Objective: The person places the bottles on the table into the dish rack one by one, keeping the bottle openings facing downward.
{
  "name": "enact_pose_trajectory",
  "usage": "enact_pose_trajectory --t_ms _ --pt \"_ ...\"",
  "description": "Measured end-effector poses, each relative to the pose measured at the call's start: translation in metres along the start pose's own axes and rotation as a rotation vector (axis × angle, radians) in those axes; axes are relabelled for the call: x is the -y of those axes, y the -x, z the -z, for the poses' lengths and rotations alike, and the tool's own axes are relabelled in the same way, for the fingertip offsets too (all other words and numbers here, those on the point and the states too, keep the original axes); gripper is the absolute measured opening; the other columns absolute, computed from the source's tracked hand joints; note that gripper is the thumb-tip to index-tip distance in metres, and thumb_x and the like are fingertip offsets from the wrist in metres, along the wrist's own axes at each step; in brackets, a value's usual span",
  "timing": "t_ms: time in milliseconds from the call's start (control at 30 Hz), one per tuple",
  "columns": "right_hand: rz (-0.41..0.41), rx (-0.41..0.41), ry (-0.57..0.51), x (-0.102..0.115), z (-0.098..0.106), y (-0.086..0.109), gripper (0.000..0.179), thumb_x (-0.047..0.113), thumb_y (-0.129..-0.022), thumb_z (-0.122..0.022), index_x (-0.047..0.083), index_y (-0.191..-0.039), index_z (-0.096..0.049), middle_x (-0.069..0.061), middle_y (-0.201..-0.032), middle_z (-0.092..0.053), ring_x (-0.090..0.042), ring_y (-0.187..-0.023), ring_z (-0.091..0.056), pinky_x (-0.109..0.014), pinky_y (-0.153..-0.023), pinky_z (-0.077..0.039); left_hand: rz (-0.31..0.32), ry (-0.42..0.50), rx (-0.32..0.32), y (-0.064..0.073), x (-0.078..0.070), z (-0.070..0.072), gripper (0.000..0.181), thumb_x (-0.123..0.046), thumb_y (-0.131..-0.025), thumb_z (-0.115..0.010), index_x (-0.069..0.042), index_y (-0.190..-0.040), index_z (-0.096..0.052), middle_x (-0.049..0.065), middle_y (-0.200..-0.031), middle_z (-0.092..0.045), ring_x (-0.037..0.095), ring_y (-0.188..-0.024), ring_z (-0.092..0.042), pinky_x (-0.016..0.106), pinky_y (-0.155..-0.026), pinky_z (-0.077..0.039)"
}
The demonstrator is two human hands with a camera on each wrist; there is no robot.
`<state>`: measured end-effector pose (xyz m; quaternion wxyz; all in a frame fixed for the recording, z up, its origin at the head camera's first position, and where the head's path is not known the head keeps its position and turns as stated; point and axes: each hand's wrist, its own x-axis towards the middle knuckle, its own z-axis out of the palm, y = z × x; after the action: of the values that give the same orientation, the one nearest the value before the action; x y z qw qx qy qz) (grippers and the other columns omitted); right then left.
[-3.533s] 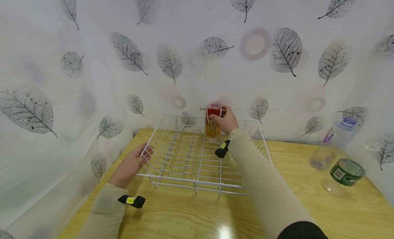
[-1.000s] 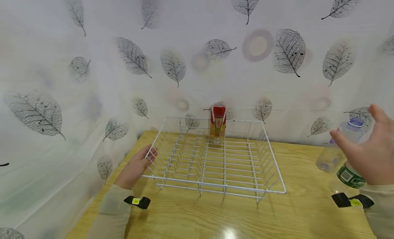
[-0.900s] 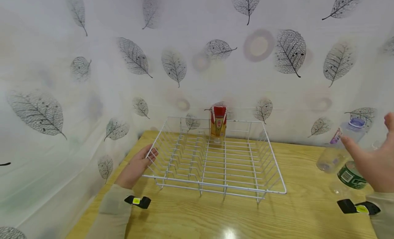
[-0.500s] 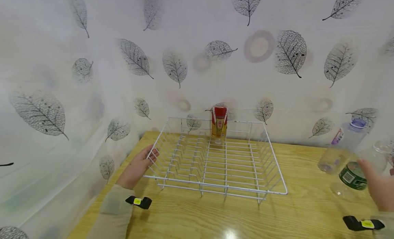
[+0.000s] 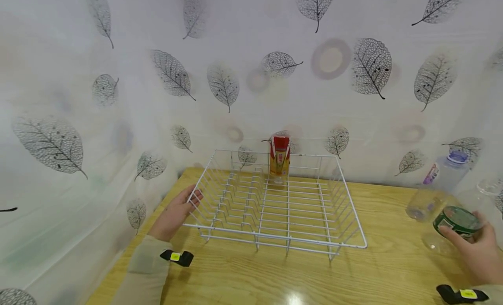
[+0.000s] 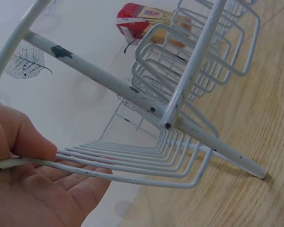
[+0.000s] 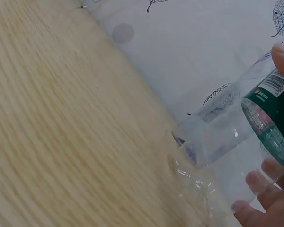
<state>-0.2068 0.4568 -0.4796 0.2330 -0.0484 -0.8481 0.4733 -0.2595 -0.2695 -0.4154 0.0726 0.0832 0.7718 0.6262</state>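
My left hand [image 5: 174, 213] grips the left side of a white wire dish rack [image 5: 288, 237]. In the left wrist view, the thumb lies over the rack's outer wire [image 6: 118, 178] and the fingers pass underneath. At the far right, my right hand [image 5: 477, 252] holds a clear plastic bottle with a green label [image 5: 452, 222], thumb on one side and fingers round the other. The right wrist view shows the bottle's green label [image 7: 277, 106] beside the thumb. A bottle with a red and yellow wrapper [image 5: 280, 158] stands upright at the rack's back.
Just behind the held bottle stands another clear bottle [image 5: 440, 182] with a purple neck and a small label. A leaf-patterned curtain [image 5: 251, 112] hangs behind the wooden table [image 5: 235, 279] and down its left side.
My right hand has let go of the red and yellow bottle in the rack, moved far right and closed round the green-labelled bottle. The left hand keeps its grip on the rack.
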Motion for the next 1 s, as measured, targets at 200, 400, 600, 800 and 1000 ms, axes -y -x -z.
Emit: enact_pose_trajectory --t_ms 200,400,600,800,1000 --pt "-0.186 0.056 0.136 -0.008 -0.004 0.002 0.094 0.034 -0.099 -0.067 0.004 -0.162 -0.004 -0.042 -0.145 -0.028 -0.042 -0.131 -0.04 -0.023 -0.113 -0.032 0.018 -0.008 0.001 0.0 0.002 0.001 0.06 -0.005 -0.109 -0.032 -0.001 -0.162 -0.004 0.027 -0.159 -0.025 0.043 -0.145 -0.028 0.054 -0.12 -0.022" --pt "-0.107 0.17 0.134 -0.013 -0.006 0.0 0.094 0.031 -0.101 -0.065 0.013 -0.164 0.002 -0.042 -0.153 -0.019 -0.017 -0.141 -0.029 -0.005 -0.101 -0.024 0.008 -0.02 -0.006 -0.002 0.002 0.002 0.06 -0.004 -0.109 -0.033 0.0 -0.162 -0.005 0.028 -0.158 -0.027 0.043 -0.144 -0.031 0.054 -0.119 -0.024" --pt "-0.098 0.207 0.201 -0.008 -0.005 0.0 0.092 0.033 -0.102 -0.063 -0.002 -0.16 0.0 -0.046 -0.15 -0.023 -0.056 -0.136 -0.029 -0.018 -0.094 -0.044 0.009 -0.029 -0.004 -0.003 0.002 0.001 0.06 -0.004 -0.108 -0.033 0.0 -0.162 -0.006 0.028 -0.158 -0.027 0.043 -0.143 -0.031 0.053 -0.119 -0.024" --pt "-0.087 0.232 0.176 0.0 -0.008 0.0 0.093 0.034 -0.102 -0.063 0.005 -0.163 0.001 -0.046 -0.151 -0.02 -0.065 -0.132 -0.026 -0.079 -0.099 -0.028 -0.007 -0.042 -0.014 -0.003 0.0 0.0 0.06 -0.003 -0.108 -0.035 0.001 -0.161 -0.008 0.029 -0.156 -0.028 0.042 -0.145 -0.028 0.054 -0.119 -0.023" --pt "-0.001 0.268 0.193 0.012 -0.01 -0.001 0.093 0.03 -0.1 -0.067 0.012 -0.164 -0.002 -0.04 -0.145 -0.032 -0.016 -0.116 -0.051 -0.018 -0.082 -0.047 -0.009 -0.066 -0.025 0.0 -0.005 -0.003 0.059 -0.005 -0.108 -0.035 0.001 -0.161 -0.01 0.027 -0.155 -0.029 0.042 -0.145 -0.027 0.056 -0.119 -0.021"
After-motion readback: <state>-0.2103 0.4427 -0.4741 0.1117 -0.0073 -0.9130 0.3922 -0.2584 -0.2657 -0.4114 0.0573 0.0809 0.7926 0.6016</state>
